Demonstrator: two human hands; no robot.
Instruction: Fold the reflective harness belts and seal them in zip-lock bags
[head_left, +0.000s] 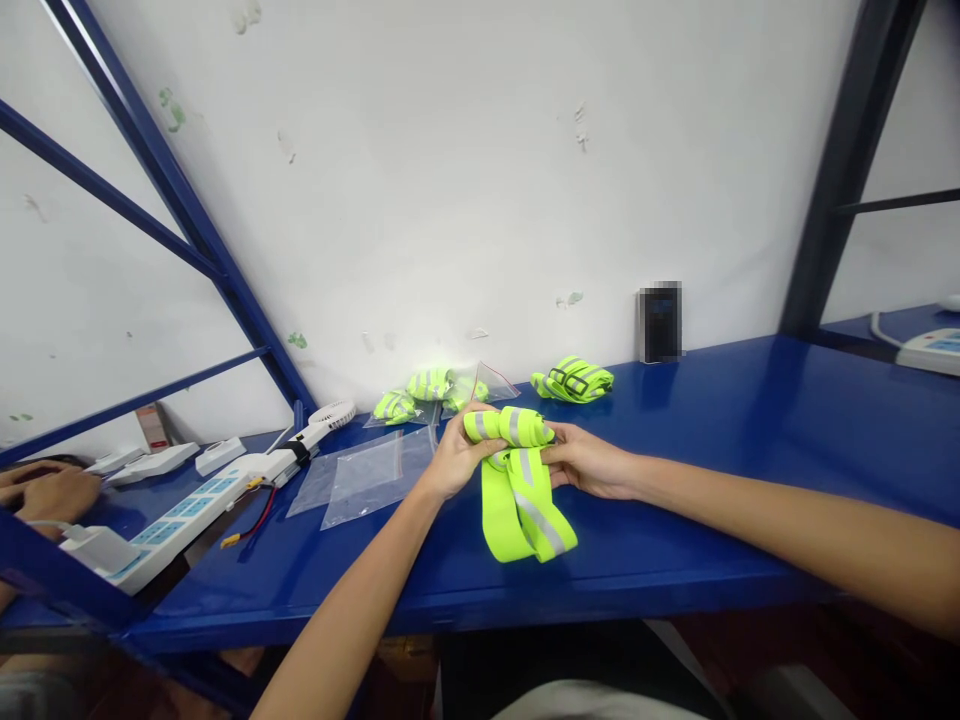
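Note:
Between my two hands is a neon yellow-green reflective strap (pixel 517 428) with silver stripes, partly folded into a bundle. Its loose end hangs down in a loop over the front of the blue table (pixel 675 520). My left hand (pixel 459 450) grips the left end of the bundle, thumb across its front. On the right side, my right hand (pixel 581 460) pinches the strap; some of its fingertips are hidden behind the fabric. Farther back lies another folded reflective strap (pixel 574 380) with black buckles.
Bagged reflective straps (pixel 427 385) lie near the wall, with clear zip bags (pixel 367 475) in front. A white power strip (pixel 180 520), a small fan (pixel 330 415) and a red-black cable (pixel 259 510) are left. A dark box (pixel 660 325) stands behind. Another person's hands (pixel 56 490) show far left.

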